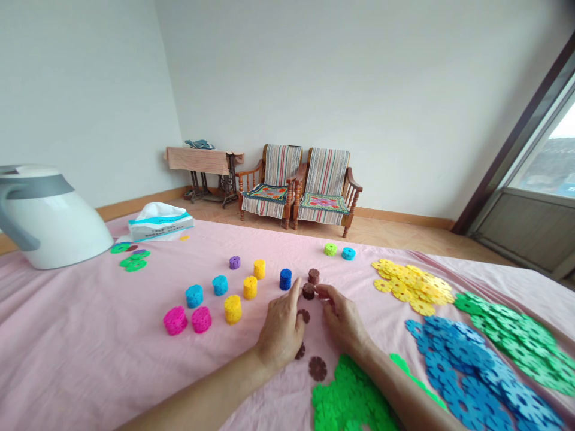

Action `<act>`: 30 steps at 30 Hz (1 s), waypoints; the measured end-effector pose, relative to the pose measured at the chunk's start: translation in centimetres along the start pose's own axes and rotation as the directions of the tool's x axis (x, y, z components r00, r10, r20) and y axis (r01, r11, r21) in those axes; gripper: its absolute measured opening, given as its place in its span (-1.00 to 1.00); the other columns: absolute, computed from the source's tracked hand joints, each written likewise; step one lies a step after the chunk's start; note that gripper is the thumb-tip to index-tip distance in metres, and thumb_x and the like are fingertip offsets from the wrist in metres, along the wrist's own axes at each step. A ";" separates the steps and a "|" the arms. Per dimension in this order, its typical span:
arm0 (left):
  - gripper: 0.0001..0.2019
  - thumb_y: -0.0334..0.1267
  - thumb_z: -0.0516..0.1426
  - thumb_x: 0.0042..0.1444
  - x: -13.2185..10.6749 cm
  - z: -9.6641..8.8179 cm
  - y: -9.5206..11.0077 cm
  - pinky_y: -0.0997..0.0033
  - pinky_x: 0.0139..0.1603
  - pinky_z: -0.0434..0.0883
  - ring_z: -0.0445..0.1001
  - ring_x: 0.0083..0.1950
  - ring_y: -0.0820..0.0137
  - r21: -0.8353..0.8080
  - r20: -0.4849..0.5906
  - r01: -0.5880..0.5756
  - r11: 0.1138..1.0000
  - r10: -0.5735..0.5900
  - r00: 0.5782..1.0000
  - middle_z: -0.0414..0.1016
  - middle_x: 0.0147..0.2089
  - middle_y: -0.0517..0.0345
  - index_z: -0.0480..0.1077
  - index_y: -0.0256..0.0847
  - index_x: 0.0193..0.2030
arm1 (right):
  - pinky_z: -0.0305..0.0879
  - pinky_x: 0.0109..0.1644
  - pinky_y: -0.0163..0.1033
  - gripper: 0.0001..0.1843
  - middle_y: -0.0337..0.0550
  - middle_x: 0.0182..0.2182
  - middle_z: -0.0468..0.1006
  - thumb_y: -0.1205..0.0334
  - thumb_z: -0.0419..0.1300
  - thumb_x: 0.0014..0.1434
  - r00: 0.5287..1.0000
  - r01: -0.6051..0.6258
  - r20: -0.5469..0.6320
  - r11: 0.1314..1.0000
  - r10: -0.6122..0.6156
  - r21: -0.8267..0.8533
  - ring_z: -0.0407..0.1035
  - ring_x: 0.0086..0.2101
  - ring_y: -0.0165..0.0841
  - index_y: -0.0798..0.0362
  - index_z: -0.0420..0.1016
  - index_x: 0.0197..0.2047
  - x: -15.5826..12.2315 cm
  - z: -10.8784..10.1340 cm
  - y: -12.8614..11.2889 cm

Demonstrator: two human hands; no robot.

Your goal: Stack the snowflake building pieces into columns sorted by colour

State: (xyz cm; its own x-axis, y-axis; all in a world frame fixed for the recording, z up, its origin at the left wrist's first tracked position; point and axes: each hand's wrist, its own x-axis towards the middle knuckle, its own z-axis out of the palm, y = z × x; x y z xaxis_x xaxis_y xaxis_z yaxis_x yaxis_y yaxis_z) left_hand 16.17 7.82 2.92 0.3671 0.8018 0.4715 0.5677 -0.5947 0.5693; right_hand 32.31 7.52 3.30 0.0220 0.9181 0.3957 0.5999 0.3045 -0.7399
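Observation:
A short stack of brown flower-shaped plastic discs stands between my two hands, just in front of another brown stack. My left hand is on its left side, index finger stretched forward and its tip close to the stack. From the right, my right hand reaches in with a bent index finger whose tip is at the stack's edge; whether it touches I cannot tell. Both hands look open. Loose brown discs lie on the cloth below, some partly hidden by my left hand.
Left of my hands stand a dark blue stack, yellow stacks, light blue stacks and pink stacks. Piles of yellow, blue and green discs lie right. A jug and tissue pack stand left.

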 end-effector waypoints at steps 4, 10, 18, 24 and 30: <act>-0.27 -0.57 -0.04 0.01 0.0 0.0 0.0 0.06 0.16 0.26 0.29 0.16 0.24 -0.001 0.003 0.000 1.000 0.000 1.000 0.31 0.18 -0.02 -0.15 -0.14 0.33 | 0.31 -0.04 -0.18 -0.54 -0.14 -0.18 0.54 0.47 -0.08 0.00 1.000 0.008 -0.002 1.000 -0.008 -0.003 0.41 -0.15 -0.32 0.02 0.39 -0.06 0.0 0.0 0.0; -0.28 -0.63 -0.07 -0.06 0.1 -0.3 0.2 0.11 0.17 0.25 0.28 0.17 0.28 -0.086 -0.007 0.077 0.993 -0.078 0.997 0.34 0.14 0.00 -0.07 -0.15 0.29 | 0.34 -0.19 -0.24 -0.66 -0.14 -0.32 0.52 0.45 -0.03 -0.02 0.999 0.004 -0.051 1.000 -0.005 -0.022 0.41 -0.29 -0.34 0.04 0.42 -0.19 0.1 -0.2 -0.4; -0.40 -0.72 -0.15 -0.21 0.4 -1.1 0.5 0.31 -0.01 0.37 0.43 -0.09 0.41 -0.264 -0.156 0.161 0.951 -0.206 0.966 0.44 -0.19 0.14 0.22 -0.18 -0.01 | 0.27 -0.15 -0.25 -0.65 -0.15 -0.30 0.41 0.39 0.17 -0.03 0.961 0.168 0.241 0.979 -0.137 -0.112 0.32 -0.26 -0.33 -0.02 0.49 -0.13 -0.6 -0.5 -2.7; -0.46 -0.71 -0.12 -0.19 0.6 -1.2 0.6 0.43 -0.18 0.40 0.45 -0.23 0.45 -0.298 -0.153 0.221 0.929 -0.275 0.949 0.43 -0.28 0.18 0.23 -0.20 -0.07 | 0.23 -0.12 -0.23 -0.80 -0.11 -0.28 0.41 0.42 0.19 -0.03 0.943 0.190 0.306 0.965 -0.129 -0.179 0.29 -0.20 -0.29 0.03 0.48 -0.28 -0.4 -0.6 -3.6; -0.75 -0.56 0.00 -0.04 0.6 -1.1 0.6 0.42 -0.23 0.38 0.42 -0.28 0.41 -0.208 -0.072 0.164 0.964 -0.182 0.981 0.42 -0.30 0.17 0.33 -0.19 -0.26 | 0.20 -0.36 -0.32 -0.89 -0.25 -0.49 0.41 0.43 0.17 -0.04 0.966 0.052 0.255 0.999 -0.047 -0.015 0.29 -0.43 -0.40 0.08 0.35 -0.39 -0.5 -0.2 -2.4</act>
State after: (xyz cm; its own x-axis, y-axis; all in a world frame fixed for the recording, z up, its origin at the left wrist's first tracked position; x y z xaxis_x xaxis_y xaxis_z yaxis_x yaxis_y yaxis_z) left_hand 15.91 7.87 4.21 0.2037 0.8906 0.4067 0.4548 -0.4539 0.7663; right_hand 31.03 6.24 4.96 -0.2105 0.9372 0.2780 0.6121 0.3481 -0.7101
